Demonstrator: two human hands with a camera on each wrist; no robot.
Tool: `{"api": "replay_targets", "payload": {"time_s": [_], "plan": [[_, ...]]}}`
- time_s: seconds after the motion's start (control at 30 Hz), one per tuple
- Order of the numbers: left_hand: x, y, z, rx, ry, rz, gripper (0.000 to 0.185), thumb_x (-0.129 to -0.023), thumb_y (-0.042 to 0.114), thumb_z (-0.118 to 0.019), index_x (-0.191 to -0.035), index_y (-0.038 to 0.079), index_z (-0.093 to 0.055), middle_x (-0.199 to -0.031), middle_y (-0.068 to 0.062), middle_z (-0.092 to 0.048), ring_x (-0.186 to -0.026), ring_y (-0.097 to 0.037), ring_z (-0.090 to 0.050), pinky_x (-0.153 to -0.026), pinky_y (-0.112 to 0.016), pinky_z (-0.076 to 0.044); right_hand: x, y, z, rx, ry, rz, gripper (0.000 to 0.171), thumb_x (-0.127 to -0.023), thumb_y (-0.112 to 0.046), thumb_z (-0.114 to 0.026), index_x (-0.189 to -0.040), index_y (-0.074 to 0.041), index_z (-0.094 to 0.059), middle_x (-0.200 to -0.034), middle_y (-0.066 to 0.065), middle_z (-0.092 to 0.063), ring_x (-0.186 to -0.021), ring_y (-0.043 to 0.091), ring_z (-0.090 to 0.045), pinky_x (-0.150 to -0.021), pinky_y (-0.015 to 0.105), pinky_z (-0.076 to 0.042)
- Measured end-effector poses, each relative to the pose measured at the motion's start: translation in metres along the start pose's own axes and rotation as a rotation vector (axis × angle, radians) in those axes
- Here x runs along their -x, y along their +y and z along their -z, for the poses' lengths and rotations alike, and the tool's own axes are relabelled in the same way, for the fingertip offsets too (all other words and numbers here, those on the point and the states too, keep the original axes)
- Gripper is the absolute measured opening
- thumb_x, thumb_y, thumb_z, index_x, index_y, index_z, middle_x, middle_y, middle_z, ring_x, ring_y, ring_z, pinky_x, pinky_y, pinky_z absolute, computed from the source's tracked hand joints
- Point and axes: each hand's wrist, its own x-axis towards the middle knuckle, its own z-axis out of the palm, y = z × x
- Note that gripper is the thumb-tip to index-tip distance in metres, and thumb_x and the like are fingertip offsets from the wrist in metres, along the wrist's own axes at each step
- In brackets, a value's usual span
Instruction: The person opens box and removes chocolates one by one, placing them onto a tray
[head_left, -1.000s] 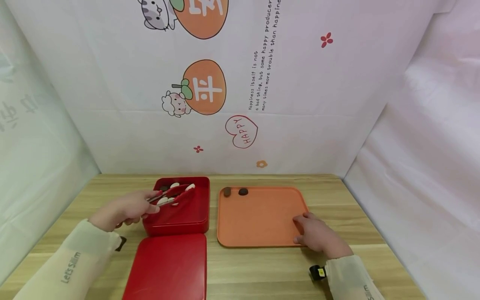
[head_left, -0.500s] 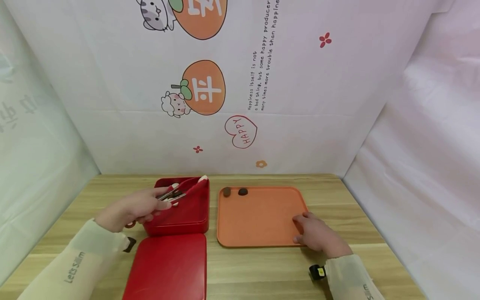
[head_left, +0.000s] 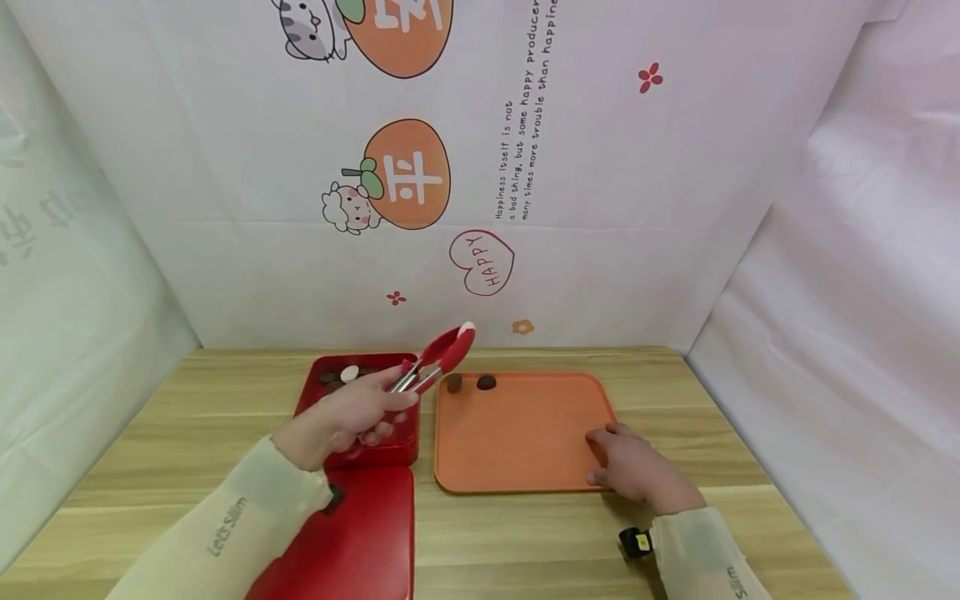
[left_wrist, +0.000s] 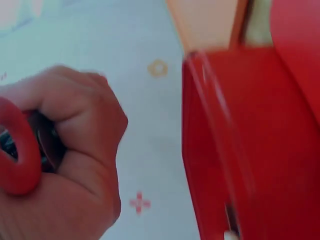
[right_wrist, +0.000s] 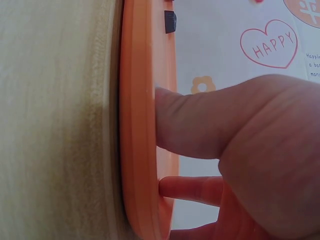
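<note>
Head view shows the red tongs gripped in the left hand, their long axis running up and away from the knuckles toward the right, tips pressed together on a small white piece. That piece hangs beyond the fingers, above the gap between the red box under the hand and the orange tray just to the hand's right. Two dark pieces lie at the tray's far left corner, close below the tong tips. The right hand rests with relaxed, straight fingers on the tray's near right corner, well apart from the tongs. A red lid lies nearer than the box on the wooden worktop; printed white sheeting walls in the space
</note>
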Motion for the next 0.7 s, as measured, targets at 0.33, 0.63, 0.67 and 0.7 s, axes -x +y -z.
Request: {"api": "replay_targets", "payload": {"time_s": [0.33,0.63,0.67,0.7], "plan": [[-0.038,-0.011,-0.069,0.091,-0.019,-0.029,0.041,-0.104,0.02,-0.056,-0.143,0.017,-0.045,-0.075,-0.007,-0.048,-0.049,-0.015,-0.036,-0.046,-0.028,-0.031,0.0,0.001,-0.001,-0.008,-0.013,-0.013,0.062,-0.086,-0.024,-0.08,-0.137,0.001,-0.056,-0.142,0.035,-0.041,-0.125,0.052,-0.044,-0.097,0.06,-0.04],[-0.06,-0.025,-0.11,0.137,0.024,0.046,0.055,-0.103,0.019,-0.056,-0.153,0.018,-0.035,-0.075,-0.009,-0.051,-0.05,-0.016,-0.038,-0.045,-0.029,-0.031,-0.001,0.002,-0.001,-0.002,-0.006,-0.011,0.062,-0.086,-0.024,-0.08,-0.136,0.001,-0.056,-0.141,0.035,-0.041,-0.125,0.052,-0.044,-0.097,0.06,-0.04],[-0.061,-0.026,-0.113,0.131,0.031,0.052,0.054,-0.103,0.018,-0.057,-0.153,0.018,-0.035,-0.075,-0.01,-0.052,-0.05,-0.016,-0.038,-0.045,-0.029,-0.032,-0.002,0.002,-0.001,-0.004,-0.006,-0.011,0.062,-0.086,-0.024,-0.08,-0.137,0.001,-0.056,-0.141,0.035,-0.041,-0.126,0.052,-0.044,-0.097,0.06,-0.04],[-0.062,-0.027,-0.115,0.125,0.037,0.055,0.052,-0.103,0.018,-0.057,-0.151,0.017,-0.038,-0.075,-0.01,-0.052,-0.05,-0.016,-0.038,-0.045,-0.029,-0.032,-0.002,0.002,-0.001,-0.003,-0.008,-0.012,0.062,-0.086,-0.025,-0.08,-0.137,0.001,-0.056,-0.141,0.035,-0.041,-0.126,0.052,-0.044,-0.097,0.06,-0.04]]}}
